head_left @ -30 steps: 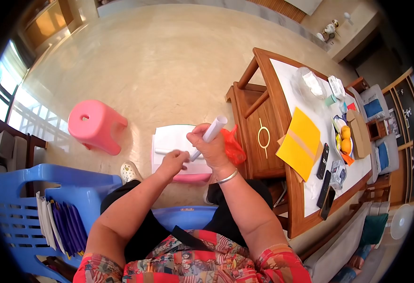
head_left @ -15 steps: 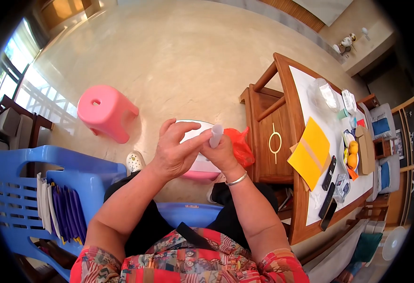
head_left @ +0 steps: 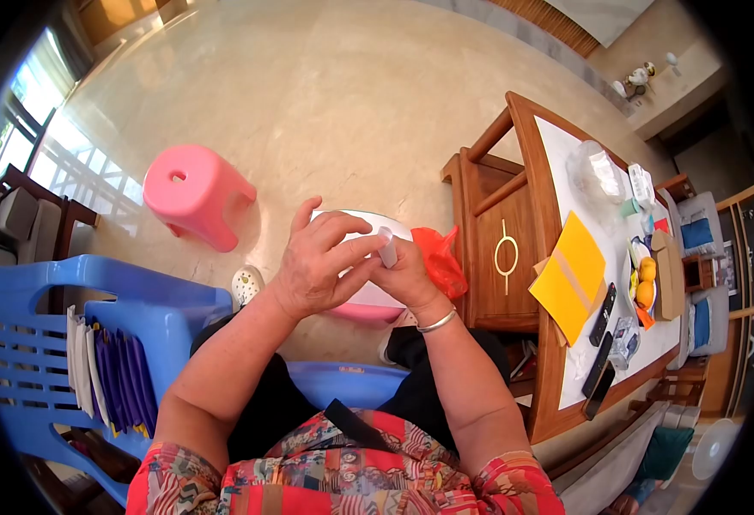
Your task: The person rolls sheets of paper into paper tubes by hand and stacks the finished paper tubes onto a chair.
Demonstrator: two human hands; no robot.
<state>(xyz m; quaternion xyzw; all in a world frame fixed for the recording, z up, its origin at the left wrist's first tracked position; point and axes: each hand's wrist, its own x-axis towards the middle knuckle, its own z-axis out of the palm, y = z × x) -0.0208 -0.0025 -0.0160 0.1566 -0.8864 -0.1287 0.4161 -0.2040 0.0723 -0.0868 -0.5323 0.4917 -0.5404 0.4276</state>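
While the right hand [head_left: 407, 276] clasps a paper roll [head_left: 387, 249], the left hand [head_left: 317, 264], fingers spread, reaches its end.

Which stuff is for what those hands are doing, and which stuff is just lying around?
Probably for the job:
rolled white paper tube, held in the right hand, with the left hand touching it
low white-topped surface with a pink edge, beneath the hands

Seemingly just lying about:
rounded pink plastic stool
flat yellow sheet
crumpled red plastic bag, though I'm unsure
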